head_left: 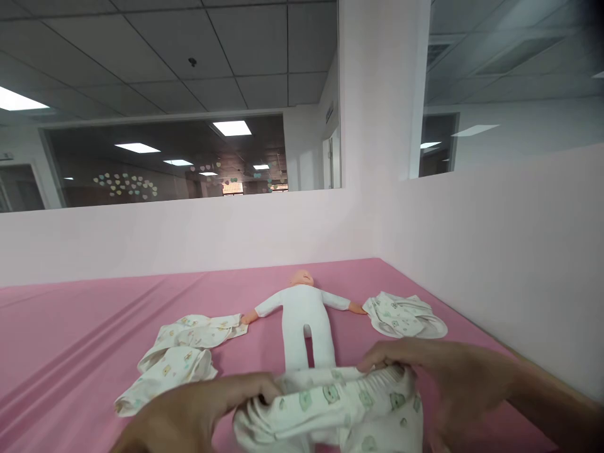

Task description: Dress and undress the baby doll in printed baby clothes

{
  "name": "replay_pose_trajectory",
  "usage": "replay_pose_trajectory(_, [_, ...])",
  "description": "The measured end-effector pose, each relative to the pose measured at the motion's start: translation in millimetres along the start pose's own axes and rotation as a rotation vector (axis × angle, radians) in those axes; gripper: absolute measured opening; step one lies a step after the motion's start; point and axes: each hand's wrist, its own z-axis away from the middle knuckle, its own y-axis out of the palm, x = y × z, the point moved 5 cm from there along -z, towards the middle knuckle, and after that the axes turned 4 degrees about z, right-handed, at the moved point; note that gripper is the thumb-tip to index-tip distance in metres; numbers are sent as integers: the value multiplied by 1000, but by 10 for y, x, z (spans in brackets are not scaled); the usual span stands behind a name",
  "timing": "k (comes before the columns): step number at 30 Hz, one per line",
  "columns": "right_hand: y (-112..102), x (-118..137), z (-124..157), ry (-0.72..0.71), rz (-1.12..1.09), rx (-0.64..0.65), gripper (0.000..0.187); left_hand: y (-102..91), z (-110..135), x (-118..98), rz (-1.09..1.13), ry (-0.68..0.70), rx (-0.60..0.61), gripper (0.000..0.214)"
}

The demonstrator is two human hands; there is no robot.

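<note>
Between my two hands stretches a pair of white baby pants (349,402) with green bear prints, its gathered waistband facing up. My left hand (202,409) is closed on the left side of the waistband, and my right hand (415,371) grips the right side. Just beyond the pants a baby doll (306,321) lies on its back, head away from me, arms spread, dressed in a white long-sleeved suit. The pants overlap the view of the doll's feet, which are hidden. Whether cloth and doll touch, I cannot tell.
Printed baby clothes (182,352) lie crumpled left of the doll. Another folded printed garment (403,314) rests by the doll's other hand. A pink sheet (85,352) covers the surface, with creases at left. White walls (509,251) with windows border the back and right.
</note>
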Motion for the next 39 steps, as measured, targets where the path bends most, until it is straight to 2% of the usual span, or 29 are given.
replay_pose_trajectory(3, [-177, 156, 25, 35, 120, -102, 50, -153, -77, -168, 80, 98, -95, 9])
replay_pose_trajectory(6, [-274, 299, 46, 38, 240, -184, 29, -212, -93, -249, 91, 103, -157, 11])
replay_pose_trajectory(11, [-422, 376, 95, -38, 196, -259, 29, -243, 17, -483, 144, 265, -75, 18])
replay_pose_trajectory(14, [-586, 348, 115, -99, 120, -339, 24, -373, 43, -585, 104, 301, -142, 17])
replay_pose_trajectory(18, [-788, 382, 83, -230, -12, -407, 22, -572, 43, -708, 112, 498, -271, 33])
replay_pose_trajectory(20, [-858, 432, 45, -272, -77, -415, 23, -632, 21, -733, 104, 471, -331, 33])
replay_pose_trajectory(22, [-937, 475, 1, -270, -105, -469, 24, -684, -15, -753, 62, 347, -429, 26])
replay_pose_trajectory(24, [-1023, 494, -51, -226, -140, -567, 25, -742, -59, -797, 51, 243, -562, 21])
replay_pose_trajectory(26, [-1094, 501, -109, -153, -230, -692, 27, -780, -141, -855, 117, 205, -675, 24])
replay_pose_trajectory(29, [-1108, 592, -200, -86, -352, -861, 29, -765, -353, -946, 256, 228, -761, 33])
replay_pose_trajectory(31, [-1054, 736, -258, -101, -349, -921, 28, -707, -506, -1026, 297, 270, -776, 34])
replay_pose_trajectory(35, [-875, 1013, -345, -184, -267, -889, 22, -536, -706, -1195, 279, 343, -755, 31])
replay_pose_trajectory(39, [-756, 1054, -335, -204, -260, -843, 19, -384, -769, -1250, 235, 371, -698, 26])
